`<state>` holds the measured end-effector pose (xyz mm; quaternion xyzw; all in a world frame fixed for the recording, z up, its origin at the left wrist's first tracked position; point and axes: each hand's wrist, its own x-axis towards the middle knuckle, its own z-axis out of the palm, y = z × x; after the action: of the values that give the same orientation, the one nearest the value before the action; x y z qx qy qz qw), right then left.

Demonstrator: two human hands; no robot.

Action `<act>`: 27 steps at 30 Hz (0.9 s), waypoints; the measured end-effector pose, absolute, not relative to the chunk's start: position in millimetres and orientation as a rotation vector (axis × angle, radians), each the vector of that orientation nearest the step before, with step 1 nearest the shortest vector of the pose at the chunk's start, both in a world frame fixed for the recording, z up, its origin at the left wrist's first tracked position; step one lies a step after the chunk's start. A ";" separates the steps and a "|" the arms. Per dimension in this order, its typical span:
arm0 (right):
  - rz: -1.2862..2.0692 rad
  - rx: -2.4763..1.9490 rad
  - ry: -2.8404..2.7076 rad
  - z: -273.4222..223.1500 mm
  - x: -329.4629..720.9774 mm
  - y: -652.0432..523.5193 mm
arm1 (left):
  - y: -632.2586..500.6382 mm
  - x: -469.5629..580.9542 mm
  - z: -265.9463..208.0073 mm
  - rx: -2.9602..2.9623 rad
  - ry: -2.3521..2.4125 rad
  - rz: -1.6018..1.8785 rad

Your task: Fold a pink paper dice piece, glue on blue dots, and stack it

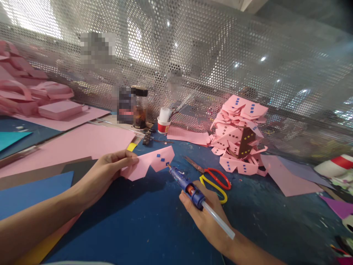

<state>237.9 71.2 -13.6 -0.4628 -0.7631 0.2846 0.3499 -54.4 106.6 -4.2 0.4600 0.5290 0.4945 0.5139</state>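
My left hand (111, 167) pinches the left end of a pink paper cutout (143, 167) between thumb and fingers, holding it above the blue table. The cutout has a notch in its lower edge and a short row of small blue squares (162, 160) near its right end. Wrapped in my right hand (205, 208) is a blue hot glue gun (183, 180), with a clear glue stick (219, 221) poking out of its back. Its nozzle tip meets or nearly meets the lowest blue square. Beyond the right hand lie scissors (209, 173) with red and yellow handles.
A heap of similar pink cutouts (234, 136) rises at the back right. Behind stand a dark-lidded jar (140, 108) and a red-and-white paper cup (163, 126). Pink sheets (82, 145) and a blue sheet (35, 193) lie left. Perforated metal mesh (193, 48) bounds the table's back.
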 end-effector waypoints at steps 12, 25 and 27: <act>0.721 -1.187 -1.988 -11.8 236.5 72.7 | 105.2 -51.6 -0.5 1.107 1.304 1.148; 0.686 -1.166 -1.850 -11.2 237.2 67.4 | 105.0 -53.4 -4.8 1.270 1.292 1.170; 0.705 -1.203 -1.806 -8.9 236.5 68.7 | 102.4 -51.3 -3.8 1.286 1.270 1.166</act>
<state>236.5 68.7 -8.9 -0.4794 -0.7194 0.2810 0.4167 -51.3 102.4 -3.8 0.5262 0.5195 0.4769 0.4753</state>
